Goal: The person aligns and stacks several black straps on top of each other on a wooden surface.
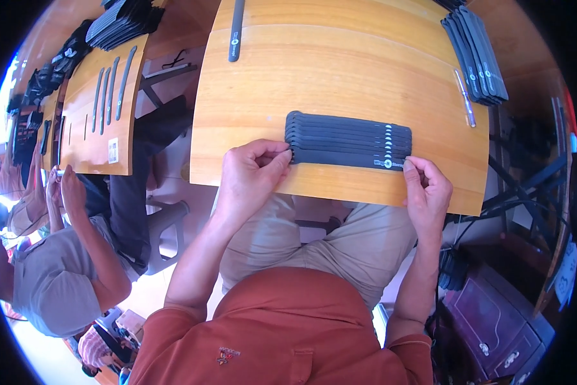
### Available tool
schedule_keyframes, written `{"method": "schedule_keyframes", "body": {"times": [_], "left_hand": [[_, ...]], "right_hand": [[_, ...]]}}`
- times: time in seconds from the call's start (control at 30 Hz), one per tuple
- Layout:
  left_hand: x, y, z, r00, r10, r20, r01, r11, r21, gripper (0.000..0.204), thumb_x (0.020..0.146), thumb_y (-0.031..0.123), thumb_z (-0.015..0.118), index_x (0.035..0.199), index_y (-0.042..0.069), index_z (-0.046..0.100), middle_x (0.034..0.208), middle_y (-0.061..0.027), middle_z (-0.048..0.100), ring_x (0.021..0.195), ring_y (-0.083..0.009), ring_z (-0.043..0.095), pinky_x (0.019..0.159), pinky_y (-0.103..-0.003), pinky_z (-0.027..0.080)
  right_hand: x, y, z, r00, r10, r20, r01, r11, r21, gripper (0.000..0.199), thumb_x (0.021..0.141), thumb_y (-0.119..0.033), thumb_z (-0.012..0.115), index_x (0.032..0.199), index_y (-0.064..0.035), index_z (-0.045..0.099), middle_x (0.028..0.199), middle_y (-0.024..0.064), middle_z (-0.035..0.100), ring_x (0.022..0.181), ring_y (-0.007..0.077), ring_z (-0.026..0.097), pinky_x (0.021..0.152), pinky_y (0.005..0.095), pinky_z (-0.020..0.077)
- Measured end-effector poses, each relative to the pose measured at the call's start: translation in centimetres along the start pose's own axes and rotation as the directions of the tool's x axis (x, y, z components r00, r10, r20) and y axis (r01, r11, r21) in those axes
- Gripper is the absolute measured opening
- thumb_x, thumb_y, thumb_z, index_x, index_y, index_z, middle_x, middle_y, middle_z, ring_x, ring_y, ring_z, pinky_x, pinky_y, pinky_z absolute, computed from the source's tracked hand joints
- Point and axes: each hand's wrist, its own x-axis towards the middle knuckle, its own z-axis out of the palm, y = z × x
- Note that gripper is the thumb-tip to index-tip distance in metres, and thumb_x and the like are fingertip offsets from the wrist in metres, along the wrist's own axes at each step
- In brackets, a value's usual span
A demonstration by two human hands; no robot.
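Observation:
A row of dark grey, flat straps [336, 131] lies overlapped near the front edge of my wooden table, each strap with a pale printed mark towards its right end. At the left end of the nearest strap [336, 158], the thumb and forefinger of my left hand [247, 176] are closed in a pinch. Its right end is pinched by my right hand [428, 192]. Between the two hands this strap lies straight, along the near side of the others. My fingertips cover both of its ends.
The wooden table [263, 115] also bears a single strap [235, 32] at the far left, a bundle of straps [474, 61] at the far right and a slim pen-like tool [465, 99]. Leftward, a co-worker [70, 276] sits at another table [99, 157] with straps. A purple cabinet [487, 321] stands lower right.

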Motion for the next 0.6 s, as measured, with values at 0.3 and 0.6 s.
{"method": "schedule_keyframes", "body": {"times": [0.3,0.6], "left_hand": [[-0.12,-0.09,0.12,0.999,-0.031,-0.008,0.031,0.999,-0.04,0.014,0.096,0.006,0.074,0.106,-0.004,0.075,0.083,-0.005,0.073,0.072,-0.0067,0.068,0.066,-0.021,0.058],[-0.2,0.33,0.52,0.997,-0.054,-0.052,0.053,0.998,-0.014,0.013,0.096,0.005,0.073,0.104,-0.005,0.074,0.08,-0.0065,0.074,0.071,-0.0079,0.068,0.064,-0.021,0.057]], "right_hand": [[-0.08,0.19,0.16,1.0,0.0,-0.002,0.0,1.0,0.028,0.013,0.096,-0.007,0.072,0.103,0.004,0.073,0.081,0.0073,0.07,0.067,0.0093,0.06,0.063,0.0266,0.0491],[-0.09,0.45,0.27,0.996,-0.083,-0.026,0.083,0.997,-0.007,0.012,0.095,-0.007,0.072,0.101,0.0033,0.072,0.081,0.0099,0.07,0.065,0.0122,0.061,0.062,0.0281,0.0493]]}}
